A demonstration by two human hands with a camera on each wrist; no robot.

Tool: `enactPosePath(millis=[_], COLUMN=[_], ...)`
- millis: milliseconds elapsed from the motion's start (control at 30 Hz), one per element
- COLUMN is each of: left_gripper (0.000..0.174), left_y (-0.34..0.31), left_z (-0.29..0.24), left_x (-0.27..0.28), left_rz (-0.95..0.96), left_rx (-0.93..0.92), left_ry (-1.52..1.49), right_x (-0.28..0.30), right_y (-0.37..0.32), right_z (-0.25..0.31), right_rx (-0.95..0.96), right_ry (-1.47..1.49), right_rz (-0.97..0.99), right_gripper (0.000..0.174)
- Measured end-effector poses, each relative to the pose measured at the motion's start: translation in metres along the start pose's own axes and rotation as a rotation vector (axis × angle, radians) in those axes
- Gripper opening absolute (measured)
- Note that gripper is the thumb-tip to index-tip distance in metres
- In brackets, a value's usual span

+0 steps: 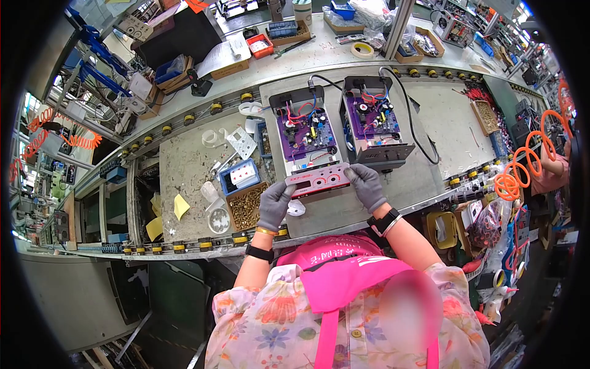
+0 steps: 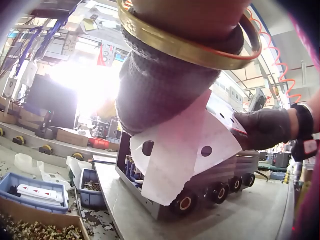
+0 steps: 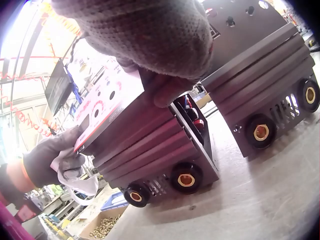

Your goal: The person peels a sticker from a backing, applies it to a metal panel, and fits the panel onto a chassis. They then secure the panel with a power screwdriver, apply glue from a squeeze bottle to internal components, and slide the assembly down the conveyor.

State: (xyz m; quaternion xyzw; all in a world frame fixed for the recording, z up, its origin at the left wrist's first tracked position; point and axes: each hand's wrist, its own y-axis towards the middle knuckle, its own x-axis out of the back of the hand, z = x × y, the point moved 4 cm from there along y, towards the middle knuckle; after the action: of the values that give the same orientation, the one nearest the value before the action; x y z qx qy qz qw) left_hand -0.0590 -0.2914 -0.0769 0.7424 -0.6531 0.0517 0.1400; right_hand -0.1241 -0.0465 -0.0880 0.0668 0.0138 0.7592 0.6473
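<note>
Both gloved hands hold a white and red printed panel label [image 1: 320, 180] by its ends, over the front of an open-topped machine with a purple circuit board [image 1: 305, 132]. My left hand [image 1: 274, 205] pinches the left end; a white paper strip [image 3: 82, 184] hangs from that hand in the right wrist view. My right hand [image 1: 369, 187] grips the right end, fingers curled at the edge. Holes show in the label's pale back [image 2: 195, 145] in the left wrist view. Below it, the machine's dark ribbed front [image 3: 145, 145] carries black sockets with brass centres [image 3: 186, 180].
A second open machine [image 1: 372, 117] stands to the right, with a black cable [image 1: 410, 117] looping beside it. On the left are a blue bin of printed labels [image 1: 241, 176], a box of brass fittings [image 1: 247, 208] and scattered white scraps. Yellow rollers [image 1: 205, 245] line the bench edge.
</note>
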Motion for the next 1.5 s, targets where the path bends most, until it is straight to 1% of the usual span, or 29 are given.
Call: enactPosePath(millis=[67,167,300,367,467,567,667,800,867,967,1000,1100,1167,1200,1300,1400,1500], left_gripper=[0.026,0.025,0.024,0.024,0.025,0.024,0.025,0.032,0.032,0.033,0.033,0.032,0.031,0.030,0.030,0.031,0.035], left_y=[0.000,0.000,0.001,0.001,0.002,0.002,0.002,0.003,0.004,0.005,0.005,0.006,0.007,0.007,0.009,0.009,0.009], left_z=[-0.006,0.002,0.002,0.004,-0.009,-0.005,-0.004,-0.017,-0.017,-0.021,-0.022,-0.033,-0.038,-0.038,-0.039,-0.039,-0.035], left_x=[0.001,0.000,0.000,0.001,0.000,-0.001,0.002,0.000,0.001,0.002,0.002,0.001,0.000,0.001,-0.001,-0.002,-0.005], left_rz=[0.008,0.008,0.004,-0.003,-0.034,-0.070,-0.037,-0.084,-0.093,-0.123,-0.128,-0.148,-0.171,-0.175,-0.188,-0.205,-0.225], left_rx=[0.024,0.050,0.062,0.068,0.041,0.018,0.029,-0.035,-0.042,-0.145,-0.143,-0.156,-0.183,-0.181,-0.163,-0.118,-0.092], left_ry=[0.011,-0.014,0.035,0.076,0.077,0.065,0.156,0.166,0.211,0.411,0.487,0.708,0.846,0.846,0.821,0.775,0.745], right_x=[-0.001,-0.002,-0.003,-0.003,-0.003,-0.003,-0.003,-0.004,-0.002,0.001,0.001,0.004,0.003,0.003,0.002,0.001,0.000], right_y=[0.000,-0.001,-0.001,0.001,0.002,0.002,0.002,0.001,0.003,0.007,0.009,0.013,0.017,0.016,0.013,0.010,0.009], right_z=[0.001,0.003,0.010,0.004,0.003,0.005,0.005,0.013,0.024,0.037,0.041,0.047,0.049,0.049,0.048,0.035,0.032], right_rx=[-0.003,-0.017,-0.010,-0.035,-0.035,-0.014,0.004,0.010,0.127,0.353,0.437,0.444,0.459,0.464,0.343,0.071,0.168], right_ry=[0.012,0.001,0.001,-0.036,-0.084,-0.080,-0.094,-0.122,-0.290,-0.572,-0.672,-0.744,-0.822,-0.861,-0.799,-0.602,-0.587], right_rz=[-0.014,-0.034,-0.038,-0.038,-0.043,-0.057,-0.061,-0.084,-0.088,-0.075,-0.069,-0.040,0.000,0.020,0.006,-0.034,-0.077], right_gripper=[0.016,0.016,0.016,0.016,0.015,0.014,0.014,0.014,0.016,0.023,0.025,0.031,0.031,0.032,0.034,0.034,0.034])
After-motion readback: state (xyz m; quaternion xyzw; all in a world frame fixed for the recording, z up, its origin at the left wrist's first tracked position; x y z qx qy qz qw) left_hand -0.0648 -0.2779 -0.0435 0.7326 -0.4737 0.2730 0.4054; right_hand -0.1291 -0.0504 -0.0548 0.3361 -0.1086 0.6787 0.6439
